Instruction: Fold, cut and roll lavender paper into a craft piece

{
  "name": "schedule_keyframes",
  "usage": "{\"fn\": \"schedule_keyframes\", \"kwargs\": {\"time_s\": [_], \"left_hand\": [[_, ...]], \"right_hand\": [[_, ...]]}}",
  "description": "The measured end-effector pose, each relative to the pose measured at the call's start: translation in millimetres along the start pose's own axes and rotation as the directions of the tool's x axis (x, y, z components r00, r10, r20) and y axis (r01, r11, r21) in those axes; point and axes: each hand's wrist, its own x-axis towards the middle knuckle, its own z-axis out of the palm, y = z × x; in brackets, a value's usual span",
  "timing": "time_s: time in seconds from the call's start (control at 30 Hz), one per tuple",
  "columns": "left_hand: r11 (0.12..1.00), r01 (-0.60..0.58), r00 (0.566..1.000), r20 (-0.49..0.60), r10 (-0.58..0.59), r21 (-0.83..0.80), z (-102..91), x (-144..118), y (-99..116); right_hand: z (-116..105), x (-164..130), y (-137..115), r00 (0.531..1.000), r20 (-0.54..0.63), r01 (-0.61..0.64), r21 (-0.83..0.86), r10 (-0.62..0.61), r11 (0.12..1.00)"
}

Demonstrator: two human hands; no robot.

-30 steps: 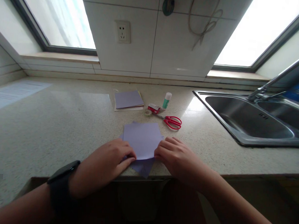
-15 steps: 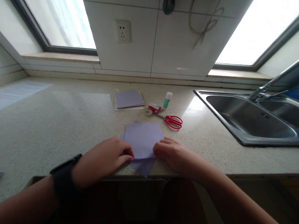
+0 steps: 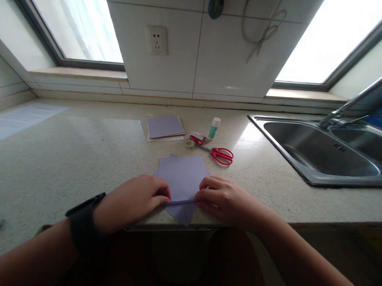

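Fingers on lilac paper

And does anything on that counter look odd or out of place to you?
Only one small thing: the lower purple paper lies askew under the top purple sheet, so its corners poke out, one pointing toward the front edge of the counter. I see nothing spilled or damaged.

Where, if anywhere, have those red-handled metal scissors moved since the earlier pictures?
No: against the rectangular steel sink, the scissors lie where they did.
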Motion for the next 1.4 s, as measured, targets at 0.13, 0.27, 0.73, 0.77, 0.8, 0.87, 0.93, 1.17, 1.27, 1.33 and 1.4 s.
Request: {"fn": "schedule_keyframes", "kwargs": {"time_s": [0.13, 0.27, 0.73, 0.77, 0.8, 0.87, 0.93, 1.17, 1.27, 1.33, 1.4], "left_hand": [[0.999, -0.003, 1.0, -0.016, 0.003, 0.038, 0.8, -1.0, 3.4], [0.998, -0.004, 1.0, -0.012, 0.004, 0.055, 0.8, -2.0, 5.9], [0.928, -0.076, 0.924, -0.323, 0.203, 0.365, 16.8, -15.3, 14.6], [0.883, -0.089, 0.901, -0.341, 0.268, 0.46, 20.1, -17.5, 16.6], [0.831, -0.106, 0.881, -0.335, 0.333, 0.547, 23.3, -19.2, 17.9], [0.726, -0.149, 0.853, -0.284, 0.438, 0.671, 29.4, -20.2, 18.2], [0.66, -0.184, 0.837, -0.236, 0.494, 0.729, 35.0, -18.8, 16.6], [0.702, -0.165, 0.885, -0.21, 0.415, 0.693, 48.4, -16.1, 17.2], [0.786, -0.132, 0.931, -0.197, 0.308, 0.603, 47.6, -15.7, 21.6], [0.837, -0.11, 0.953, -0.181, 0.242, 0.536, 45.0, -14.4, 24.4], [0.874, -0.099, 0.966, -0.165, 0.199, 0.475, 42.0, -12.6, 26.8]], "right_hand": [[-0.6, 2.8, 1.0, 0.998, -0.042, 0.044, -0.086, -0.048, 0.995], [-0.9, 8.0, 1.4, 0.989, -0.073, 0.106, -0.244, -0.128, 0.964], [5.7, 9.9, -0.9, 0.978, -0.175, 0.054, -0.312, -0.114, 0.948], [6.0, 9.3, -1.5, 0.98, -0.176, 0.04, -0.285, -0.093, 0.958], [6.1, 8.7, -2.4, 0.983, -0.171, 0.028, -0.259, -0.074, 0.966], [5.5, 7.7, -4.9, 0.988, -0.148, 0.005, -0.218, -0.038, 0.976], [4.3, 7.2, -7.8, 0.993, -0.12, -0.006, -0.202, -0.018, 0.979], [6.5, 7.2, -14.0, 0.995, -0.098, -0.017, -0.308, -0.014, 0.951], [9.6, 6.1, -17.2, 0.995, -0.095, -0.022, -0.391, -0.016, 0.92], [10.8, 5.1, -20.4, 0.996, -0.091, -0.02, -0.435, -0.021, 0.9], [11.4, 4.4, -23.6, 0.995, -0.096, -0.013, -0.447, -0.033, 0.894]]}}
